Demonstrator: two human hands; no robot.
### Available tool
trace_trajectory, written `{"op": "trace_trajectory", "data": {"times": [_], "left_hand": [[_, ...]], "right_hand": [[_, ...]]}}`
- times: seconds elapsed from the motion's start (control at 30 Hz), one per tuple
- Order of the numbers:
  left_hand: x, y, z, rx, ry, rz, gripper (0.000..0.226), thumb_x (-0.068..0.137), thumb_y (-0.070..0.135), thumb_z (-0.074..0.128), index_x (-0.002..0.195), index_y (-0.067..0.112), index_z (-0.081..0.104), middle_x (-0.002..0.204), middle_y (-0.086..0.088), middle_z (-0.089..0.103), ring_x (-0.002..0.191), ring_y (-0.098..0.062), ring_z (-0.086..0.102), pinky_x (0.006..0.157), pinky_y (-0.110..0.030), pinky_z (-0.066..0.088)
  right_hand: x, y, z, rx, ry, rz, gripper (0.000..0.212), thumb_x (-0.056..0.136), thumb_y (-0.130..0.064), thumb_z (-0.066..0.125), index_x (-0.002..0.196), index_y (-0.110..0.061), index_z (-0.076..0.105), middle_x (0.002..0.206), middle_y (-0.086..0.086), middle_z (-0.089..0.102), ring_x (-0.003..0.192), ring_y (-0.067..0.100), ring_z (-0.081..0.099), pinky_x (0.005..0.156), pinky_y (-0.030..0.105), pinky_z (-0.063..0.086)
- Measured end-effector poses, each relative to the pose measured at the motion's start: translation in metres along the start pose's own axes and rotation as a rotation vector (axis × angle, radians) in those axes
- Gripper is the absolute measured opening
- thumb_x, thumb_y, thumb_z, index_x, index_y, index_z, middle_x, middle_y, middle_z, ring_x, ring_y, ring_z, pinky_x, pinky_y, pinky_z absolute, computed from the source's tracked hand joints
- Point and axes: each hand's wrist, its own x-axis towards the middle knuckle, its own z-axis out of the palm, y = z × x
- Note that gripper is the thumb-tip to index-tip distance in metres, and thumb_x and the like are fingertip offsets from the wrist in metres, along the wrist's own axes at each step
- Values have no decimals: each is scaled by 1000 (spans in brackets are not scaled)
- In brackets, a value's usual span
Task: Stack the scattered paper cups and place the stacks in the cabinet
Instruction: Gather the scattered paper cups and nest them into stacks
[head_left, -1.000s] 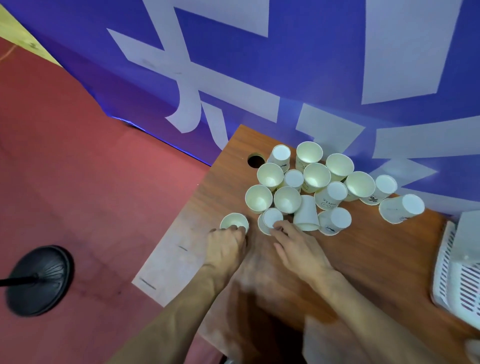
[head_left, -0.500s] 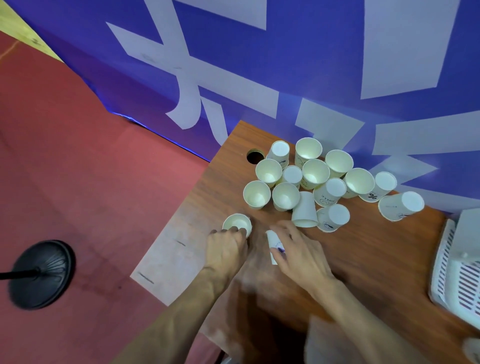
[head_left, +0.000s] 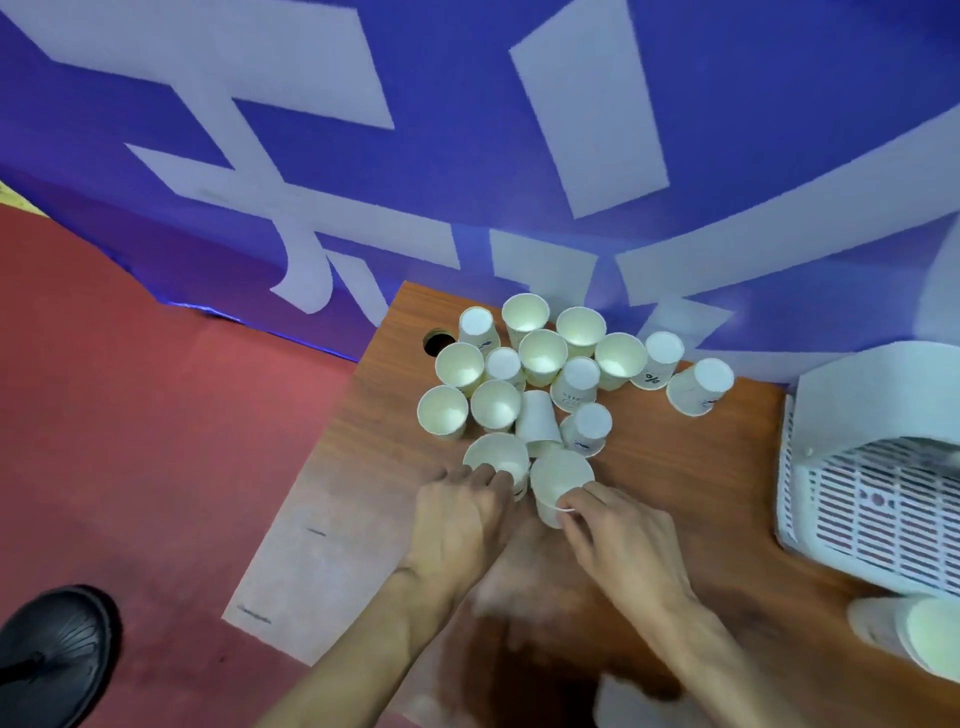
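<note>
Several white paper cups (head_left: 543, 358) stand or lie in a cluster on the brown wooden table (head_left: 675, 493), some upright, some upside down, one on its side (head_left: 698, 387). My left hand (head_left: 460, 514) grips an upright cup (head_left: 493, 454) at the near edge of the cluster. My right hand (head_left: 618, 540) holds a second cup (head_left: 558, 478) right beside it, mouth up and tilted. The two held cups almost touch. No cabinet is in view.
A white slotted plastic basket (head_left: 872, 514) sits at the table's right. More white cups (head_left: 924, 636) lie at the lower right edge. A round cable hole (head_left: 439, 342) is at the table's far left corner. A black stand base (head_left: 52, 654) rests on the red floor.
My right hand has picked up a cup from the cluster, turned it mouth up and brought it next to the left hand's cup. The left hand's cup has moved right towards the cluster.
</note>
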Motion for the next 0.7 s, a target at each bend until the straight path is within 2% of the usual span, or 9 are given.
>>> {"op": "trace_trajectory", "data": {"times": [0.07, 0.13, 0.2, 0.27, 0.37, 0.43, 0.53, 0.7], "left_hand": [[9, 35, -12, -23, 12, 76, 23, 72, 19, 71, 64, 21, 50, 58, 3, 49, 50, -25, 48, 49, -28, 26], [18, 81, -23, -58, 34, 171, 24, 75, 20, 71, 65, 22, 50, 59, 3, 49, 51, -24, 47, 49, -29, 26], [24, 132, -30, -95, 57, 274, 20, 76, 23, 71, 67, 23, 54, 60, 4, 51, 53, -23, 48, 49, -31, 30], [28, 187, -29, -139, 82, 366, 12, 77, 25, 71, 72, 25, 60, 64, 5, 55, 55, -22, 50, 51, -32, 36], [32, 269, -22, -215, 116, 478, 8, 84, 27, 65, 76, 26, 62, 68, 6, 57, 59, -20, 53, 55, -32, 37], [34, 315, -16, -229, 107, 531, 11, 87, 29, 61, 76, 26, 62, 69, 6, 58, 62, -19, 54, 56, -32, 36], [34, 364, -7, -229, 63, 584, 12, 85, 28, 64, 74, 26, 61, 67, 5, 57, 62, -20, 55, 56, -33, 37], [33, 401, 7, -157, -25, 636, 20, 77, 23, 72, 66, 25, 56, 62, 5, 53, 58, -22, 52, 54, -32, 34]], "right_hand": [[-27, 23, -23, 54, 103, 40, 8, 85, -28, 73, 86, -31, 66, 83, -14, 64, 79, 10, 64, 50, 28, 46], [-59, 50, -44, 112, 217, 86, 3, 91, -26, 68, 88, -28, 67, 85, -13, 63, 83, 10, 62, 62, 18, 42], [-98, 78, -66, 184, 308, 183, 13, 94, -29, 58, 90, -24, 69, 89, -13, 65, 84, 10, 61, 66, 13, 38], [-140, 112, -84, 215, 373, 308, 20, 95, -33, 52, 94, -24, 70, 94, -12, 66, 85, 10, 62, 66, 20, 45], [-199, 171, -104, 184, 476, 460, 9, 97, -22, 64, 100, -21, 72, 98, -9, 67, 86, 16, 68, 69, 32, 55], [-229, 208, -114, 149, 498, 507, 13, 89, -13, 73, 100, -18, 73, 98, -7, 68, 88, 17, 67, 75, 31, 54], [-256, 248, -124, 143, 520, 528, 16, 89, -7, 74, 101, -16, 74, 99, -7, 68, 93, 14, 63, 83, 23, 48], [-276, 289, -112, 189, 518, 512, 10, 92, -10, 67, 99, -15, 73, 98, -5, 68, 92, 21, 65, 80, 31, 49]]}}
